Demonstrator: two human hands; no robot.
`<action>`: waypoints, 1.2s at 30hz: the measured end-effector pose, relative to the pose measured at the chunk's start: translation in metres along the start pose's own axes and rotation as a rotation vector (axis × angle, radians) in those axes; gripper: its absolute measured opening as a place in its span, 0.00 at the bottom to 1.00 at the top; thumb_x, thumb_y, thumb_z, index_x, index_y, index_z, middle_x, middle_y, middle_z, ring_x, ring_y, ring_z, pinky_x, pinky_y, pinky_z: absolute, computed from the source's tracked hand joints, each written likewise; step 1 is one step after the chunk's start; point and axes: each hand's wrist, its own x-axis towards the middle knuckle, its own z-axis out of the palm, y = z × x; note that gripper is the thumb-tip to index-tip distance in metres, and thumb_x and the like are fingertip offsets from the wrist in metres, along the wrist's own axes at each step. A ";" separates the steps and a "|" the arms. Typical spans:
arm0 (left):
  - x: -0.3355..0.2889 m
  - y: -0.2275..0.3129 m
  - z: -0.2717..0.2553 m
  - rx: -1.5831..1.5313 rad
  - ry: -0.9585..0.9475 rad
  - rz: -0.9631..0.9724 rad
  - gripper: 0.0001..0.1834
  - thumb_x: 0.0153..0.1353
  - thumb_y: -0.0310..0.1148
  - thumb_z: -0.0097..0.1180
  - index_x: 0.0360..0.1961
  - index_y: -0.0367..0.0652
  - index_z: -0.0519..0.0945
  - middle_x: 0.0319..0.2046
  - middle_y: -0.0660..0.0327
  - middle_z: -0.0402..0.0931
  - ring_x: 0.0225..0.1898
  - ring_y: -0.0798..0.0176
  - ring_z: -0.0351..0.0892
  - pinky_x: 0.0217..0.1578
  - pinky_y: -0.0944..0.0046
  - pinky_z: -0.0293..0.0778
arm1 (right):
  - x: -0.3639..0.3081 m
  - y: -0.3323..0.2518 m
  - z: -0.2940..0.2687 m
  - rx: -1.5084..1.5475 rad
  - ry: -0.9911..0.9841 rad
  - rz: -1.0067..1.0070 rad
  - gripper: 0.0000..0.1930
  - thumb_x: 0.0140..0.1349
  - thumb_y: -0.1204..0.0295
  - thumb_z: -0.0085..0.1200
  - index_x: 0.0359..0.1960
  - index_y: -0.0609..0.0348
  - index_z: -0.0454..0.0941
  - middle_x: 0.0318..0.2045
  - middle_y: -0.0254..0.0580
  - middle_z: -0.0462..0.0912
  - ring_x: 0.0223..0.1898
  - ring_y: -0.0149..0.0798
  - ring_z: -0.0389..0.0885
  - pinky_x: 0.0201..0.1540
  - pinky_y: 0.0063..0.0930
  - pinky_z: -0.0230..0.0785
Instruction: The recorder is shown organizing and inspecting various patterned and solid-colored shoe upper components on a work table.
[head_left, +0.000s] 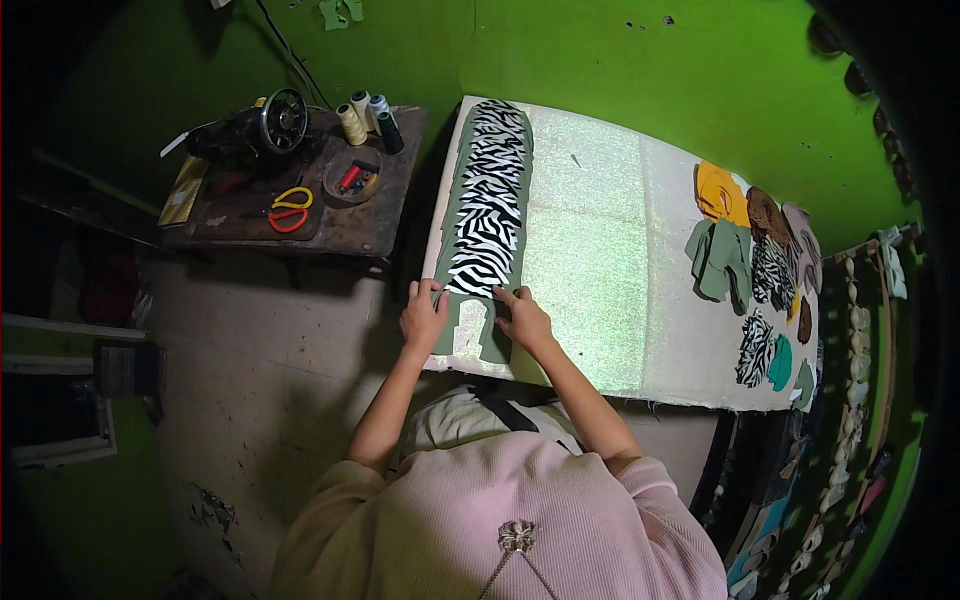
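A long row of black-and-white zebra-striped pieces (pixel 490 215) lies overlapped on green pieces (pixel 527 170), along the left side of a pale, shimmering table cover. My left hand (pixel 424 318) is at the left corner of the nearest striped piece, its fingers bent and closed on the edge. At the opposite corner, my right hand (pixel 526 320) has its fingers curled against the same piece. Between my hands, the nearest green piece (pixel 494 345) has a cut-out through which the cover shows. My fingertips partly hide what they press on.
Left of the worktable (pixel 590 210) stands a sewing table (pixel 345 235) with a black sewing machine (pixel 240 130), thread cones (pixel 352 124), scissors (pixel 288 212) and a round tray (pixel 352 190). Yellow (pixel 718 195), olive (pixel 722 262) and striped cut pieces lie at the right. A rack (pixel 850 400) stands beyond.
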 end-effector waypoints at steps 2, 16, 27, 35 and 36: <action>-0.002 0.000 0.002 0.032 0.044 0.017 0.13 0.57 0.40 0.56 0.39 0.48 0.71 0.40 0.57 0.70 0.37 0.46 0.75 0.34 0.49 0.70 | 0.000 0.001 0.000 0.001 0.017 -0.009 0.32 0.50 0.66 0.62 0.60 0.36 0.67 0.46 0.47 0.70 0.43 0.48 0.78 0.43 0.39 0.74; -0.017 0.082 0.040 0.057 0.168 0.386 0.11 0.54 0.38 0.58 0.39 0.51 0.76 0.43 0.62 0.69 0.48 0.56 0.66 0.46 0.52 0.52 | -0.030 0.036 -0.013 0.373 0.287 0.008 0.12 0.58 0.67 0.54 0.44 0.50 0.75 0.37 0.42 0.73 0.34 0.44 0.78 0.35 0.37 0.71; -0.028 0.208 0.137 -0.031 -0.072 0.685 0.10 0.55 0.38 0.56 0.38 0.51 0.76 0.49 0.62 0.67 0.51 0.57 0.63 0.45 0.51 0.51 | -0.090 0.165 -0.077 0.470 0.645 0.305 0.07 0.61 0.66 0.50 0.34 0.56 0.73 0.33 0.40 0.74 0.28 0.38 0.77 0.33 0.31 0.69; -0.049 0.304 0.211 -0.084 -0.092 0.778 0.09 0.55 0.37 0.56 0.38 0.52 0.75 0.48 0.64 0.69 0.51 0.59 0.64 0.45 0.51 0.51 | -0.135 0.275 -0.132 0.410 0.777 0.341 0.06 0.60 0.70 0.52 0.34 0.58 0.74 0.31 0.40 0.74 0.27 0.36 0.75 0.32 0.28 0.69; -0.049 0.315 0.217 -0.085 -0.094 0.782 0.09 0.55 0.37 0.56 0.37 0.52 0.75 0.48 0.65 0.69 0.50 0.59 0.64 0.45 0.51 0.51 | -0.139 0.285 -0.140 0.411 0.783 0.347 0.05 0.60 0.70 0.52 0.34 0.58 0.74 0.31 0.40 0.74 0.27 0.36 0.75 0.32 0.28 0.69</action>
